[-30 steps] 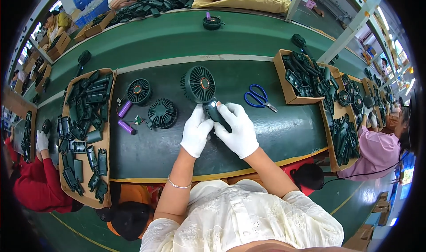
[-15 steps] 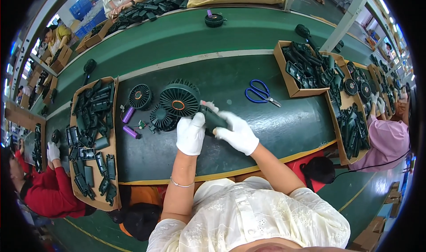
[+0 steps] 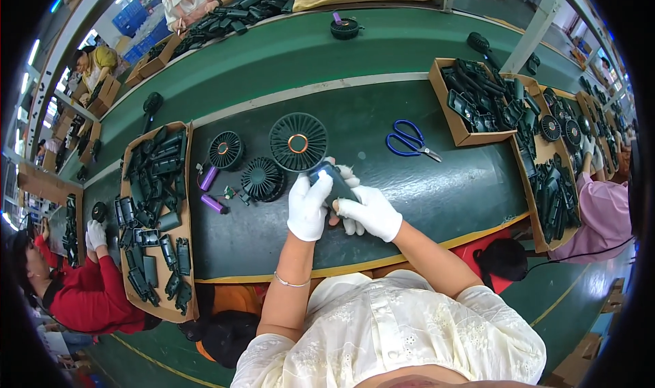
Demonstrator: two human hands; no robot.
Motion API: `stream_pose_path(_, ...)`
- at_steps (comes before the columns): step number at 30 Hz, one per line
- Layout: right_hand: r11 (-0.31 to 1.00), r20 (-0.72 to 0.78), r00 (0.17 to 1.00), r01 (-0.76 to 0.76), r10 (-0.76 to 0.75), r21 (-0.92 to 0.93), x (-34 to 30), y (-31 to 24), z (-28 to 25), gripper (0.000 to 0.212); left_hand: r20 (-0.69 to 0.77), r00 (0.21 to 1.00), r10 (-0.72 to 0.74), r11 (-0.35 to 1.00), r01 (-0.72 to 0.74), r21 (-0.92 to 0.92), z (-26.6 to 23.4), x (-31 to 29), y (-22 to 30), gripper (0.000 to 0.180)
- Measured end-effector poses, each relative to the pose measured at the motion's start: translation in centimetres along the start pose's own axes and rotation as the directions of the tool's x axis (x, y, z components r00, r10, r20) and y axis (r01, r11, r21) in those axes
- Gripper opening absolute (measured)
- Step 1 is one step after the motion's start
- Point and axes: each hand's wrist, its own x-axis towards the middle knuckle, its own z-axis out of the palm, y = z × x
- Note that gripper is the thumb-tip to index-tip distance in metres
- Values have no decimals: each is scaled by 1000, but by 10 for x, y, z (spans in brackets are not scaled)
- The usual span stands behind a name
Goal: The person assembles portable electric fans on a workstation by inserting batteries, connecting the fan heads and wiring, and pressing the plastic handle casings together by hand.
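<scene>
A dark green handheld fan with a copper-coloured ring at its centre is in both my hands, its round head pointing away from me. My left hand, in a white glove with bare fingertips, closes on the near end of the fan beside a bright spot. From the other side, my right hand, gloved likewise, wraps the handle. Left of the fan lie two loose fan heads, one farther off and one nearer. Two purple battery cells with wires and a small circuit board lie beside them.
Blue-handled scissors lie to the right. Cardboard trays of dark plastic parts stand at the left and right. Beyond the table's light edge strip runs a green belt carrying fan pieces. Several co-workers sit around.
My hands have turned the fan, so its head now shows more face-on and lies clear of the nearer loose fan head. My right-hand fingers have closed farther round the handle.
</scene>
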Motion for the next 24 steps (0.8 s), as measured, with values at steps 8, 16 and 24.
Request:
stream_pose_path(8, 843, 158, 986, -35, -59, 536, 0, 9, -8, 48, 151, 988, -5, 998, 14, -60, 7, 0, 0, 64)
stream_pose_path(16, 907, 200, 979, -124, 46, 402, -1, 9, -15, 52, -244, 964, -104, 899, 197, 392, 10, 79, 27, 61)
stream_pose_path(24, 916, 184, 982, -121, 52, 383, 4, 2, -8, 35, -259, 940, 222, 543, 102, 834, -57, 216, 71, 81)
